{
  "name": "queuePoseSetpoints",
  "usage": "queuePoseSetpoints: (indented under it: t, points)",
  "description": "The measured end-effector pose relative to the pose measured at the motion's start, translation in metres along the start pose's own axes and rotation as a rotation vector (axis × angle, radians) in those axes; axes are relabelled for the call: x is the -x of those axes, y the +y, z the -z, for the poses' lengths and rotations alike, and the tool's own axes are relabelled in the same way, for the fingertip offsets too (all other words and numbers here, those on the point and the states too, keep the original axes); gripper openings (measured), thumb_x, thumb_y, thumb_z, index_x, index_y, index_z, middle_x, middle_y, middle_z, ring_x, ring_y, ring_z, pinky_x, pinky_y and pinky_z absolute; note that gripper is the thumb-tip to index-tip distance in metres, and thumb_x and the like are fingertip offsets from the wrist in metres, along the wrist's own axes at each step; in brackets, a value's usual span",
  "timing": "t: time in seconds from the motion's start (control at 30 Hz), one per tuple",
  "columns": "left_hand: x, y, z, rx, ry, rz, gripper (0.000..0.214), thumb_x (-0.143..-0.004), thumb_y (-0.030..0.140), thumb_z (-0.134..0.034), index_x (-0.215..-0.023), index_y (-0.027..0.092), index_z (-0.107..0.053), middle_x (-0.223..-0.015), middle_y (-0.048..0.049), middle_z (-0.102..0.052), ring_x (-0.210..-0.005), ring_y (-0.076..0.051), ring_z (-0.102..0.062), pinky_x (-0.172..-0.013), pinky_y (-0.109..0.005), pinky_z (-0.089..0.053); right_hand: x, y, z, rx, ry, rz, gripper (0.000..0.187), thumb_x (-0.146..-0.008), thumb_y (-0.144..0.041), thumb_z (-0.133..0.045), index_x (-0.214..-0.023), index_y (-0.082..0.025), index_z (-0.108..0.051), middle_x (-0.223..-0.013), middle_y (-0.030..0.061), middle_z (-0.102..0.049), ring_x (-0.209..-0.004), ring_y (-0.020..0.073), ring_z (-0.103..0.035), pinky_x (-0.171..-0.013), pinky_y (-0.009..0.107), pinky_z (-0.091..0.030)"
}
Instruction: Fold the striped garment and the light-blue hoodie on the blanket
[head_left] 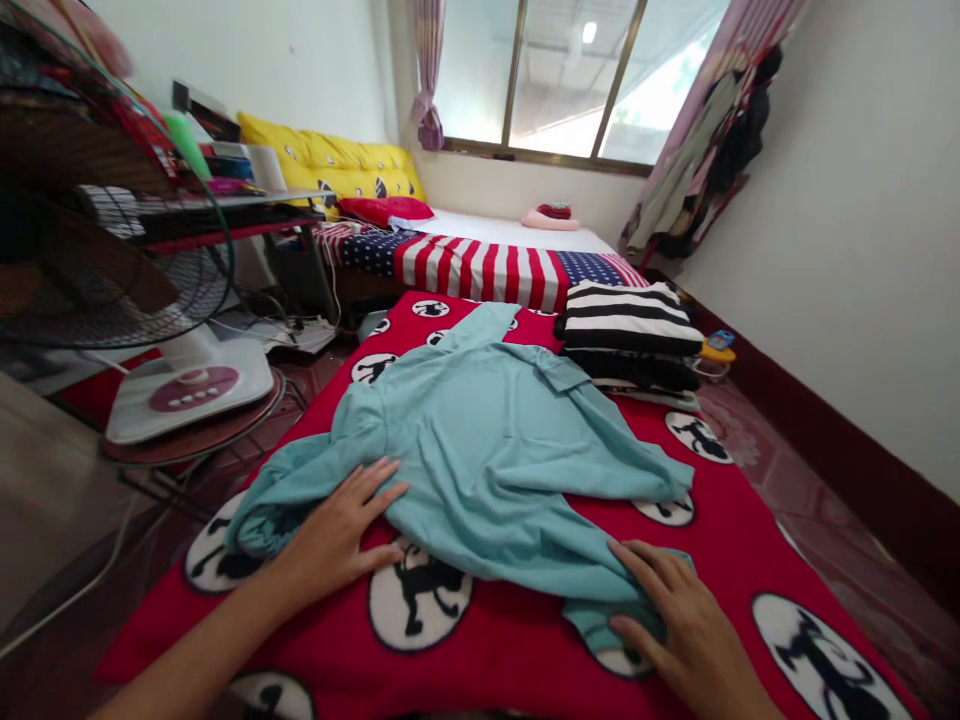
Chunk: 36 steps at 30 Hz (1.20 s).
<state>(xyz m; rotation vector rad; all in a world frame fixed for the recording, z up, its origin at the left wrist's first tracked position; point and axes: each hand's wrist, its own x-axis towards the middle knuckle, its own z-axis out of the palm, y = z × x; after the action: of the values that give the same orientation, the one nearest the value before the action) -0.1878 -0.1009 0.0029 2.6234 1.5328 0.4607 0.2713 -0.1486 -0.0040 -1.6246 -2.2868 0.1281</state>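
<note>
A light teal long-sleeved shirt (465, 430) lies spread and wrinkled over a red cloth (517, 640) printed with black figures in white circles. One sleeve (487, 325) stretches away from me, and the cloth at the left is bunched. My left hand (345, 525) rests on the shirt's near left edge, its fingers spread and its thumb on the red cloth. At the near right, my right hand (667, 610) touches a teal end of the shirt with fingers extended and thumb apart. Parts of the fabric under both hands are hidden.
A stack of folded clothes (634, 335), striped black and white on top, sits at the far right of the red cloth. To the left, a fan (187, 375) stands on a round stool. Behind are a bed with a flag-patterned cover (480, 265) and hanging clothes (705, 150).
</note>
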Motion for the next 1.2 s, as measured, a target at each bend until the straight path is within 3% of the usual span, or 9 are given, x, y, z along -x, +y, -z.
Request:
queuePoseSetpoints:
  t: [0.2, 0.37, 0.43, 0.53, 0.6, 0.7, 0.8, 0.93, 1.2]
  points:
    - [-0.014, 0.013, -0.008, 0.061, 0.068, -0.086, 0.045, -0.081, 0.023, -0.061, -0.125, 0.029, -0.062, -0.136, -0.0075, -0.057, -0.13, -0.028, -0.049, -0.114, -0.053, -0.031, -0.033, -0.026, 0.028, -0.07, -0.189, -0.039, 0.051, -0.067, -0.009, -0.054, -0.113, -0.028, -0.067, -0.113, 0.0082, -0.065, -0.104, 0.0266, -0.06, -0.087, 0.04, -0.048]
    - [-0.037, 0.054, -0.029, 0.227, 0.013, -0.228, 0.065, -0.071, 0.006, -0.054, -0.132, 0.03, -0.056, -0.138, -0.0083, -0.054, -0.124, -0.025, -0.051, -0.104, -0.043, -0.046, -0.065, -0.016, 0.053, -0.431, -0.397, -0.04, 0.024, -0.076, -0.026, -0.062, -0.097, -0.024, -0.071, -0.095, 0.0043, -0.07, -0.09, 0.0214, -0.063, -0.081, 0.032, -0.048]
    - [-0.043, 0.065, -0.036, 0.253, 0.03, -0.252, 0.066, -0.069, 0.004, -0.052, -0.13, 0.03, -0.057, -0.136, -0.0078, -0.055, -0.125, -0.026, -0.051, -0.104, -0.043, -0.046, -0.075, 0.01, 0.05, -0.517, -0.231, -0.194, 0.028, -0.078, -0.04, -0.062, -0.097, -0.021, -0.071, -0.094, 0.0058, -0.069, -0.089, 0.0225, -0.063, -0.081, 0.034, -0.05]
    - [-0.048, 0.074, -0.044, 0.257, 0.024, -0.277, 0.063, -0.067, 0.004, -0.05, -0.123, 0.03, -0.062, -0.135, -0.006, -0.057, -0.124, -0.026, -0.051, -0.106, -0.046, -0.043, -0.089, 0.058, 0.035, -0.34, 0.242, -0.479, 0.052, -0.068, -0.048, -0.067, -0.109, -0.016, -0.065, -0.115, 0.0135, -0.064, -0.111, 0.0316, -0.057, -0.095, 0.046, -0.045]
    - [-0.049, 0.077, -0.045, 0.266, 0.016, -0.266, 0.059, -0.066, 0.005, -0.049, -0.118, 0.029, -0.064, -0.134, -0.0054, -0.059, -0.124, -0.027, -0.051, -0.108, -0.048, -0.04, -0.097, 0.083, 0.025, -0.21, 0.36, -0.594, 0.065, -0.055, -0.046, -0.075, -0.111, -0.013, -0.062, -0.128, 0.0187, -0.057, -0.126, 0.038, -0.045, -0.104, 0.053, -0.035]
    - [-0.049, 0.078, -0.045, 0.328, 0.014, -0.231, 0.055, -0.066, 0.008, -0.045, -0.114, 0.026, -0.066, -0.128, -0.0058, -0.064, -0.123, -0.026, -0.053, -0.107, -0.047, -0.041, -0.108, 0.093, 0.015, -0.265, 0.301, -0.621, 0.047, -0.051, -0.04, -0.075, -0.091, -0.016, -0.065, -0.126, 0.0177, -0.058, -0.129, 0.0393, -0.042, -0.107, 0.054, -0.03]
    - [-0.048, 0.075, -0.043, 0.435, 0.016, -0.172, 0.053, -0.069, 0.012, -0.042, -0.114, 0.025, -0.066, -0.119, -0.0068, -0.068, -0.118, -0.026, -0.056, -0.104, -0.045, -0.043, -0.116, 0.082, 0.018, -0.382, 0.238, -0.557, 0.027, -0.054, -0.038, -0.072, -0.072, -0.019, -0.063, -0.101, 0.0098, -0.068, -0.112, 0.0341, -0.056, -0.1, 0.049, -0.041]
    - [-0.046, 0.065, -0.034, 0.565, 0.083, -0.025, 0.05, -0.069, 0.018, -0.041, -0.11, 0.024, -0.069, -0.109, -0.0062, -0.072, -0.106, -0.026, -0.063, -0.097, -0.041, -0.048, -0.124, 0.07, 0.037, -0.663, 0.254, -0.617, 0.032, -0.063, -0.047, -0.067, -0.079, -0.02, -0.063, -0.073, 0.0035, -0.067, -0.081, 0.0269, -0.065, -0.076, 0.042, -0.054]
    - [-0.044, 0.058, 0.033, 0.729, 0.065, 0.225, 0.034, -0.081, 0.032, -0.045, -0.104, 0.026, -0.069, -0.086, 0.0, -0.073, -0.082, -0.023, -0.066, -0.072, -0.029, -0.05, -0.124, 0.062, 0.071, -1.207, 0.397, -0.695, 0.027, -0.061, -0.037, -0.069, -0.082, -0.024, -0.058, -0.071, 0.0044, -0.066, -0.066, 0.0233, -0.064, -0.056, 0.037, -0.055]
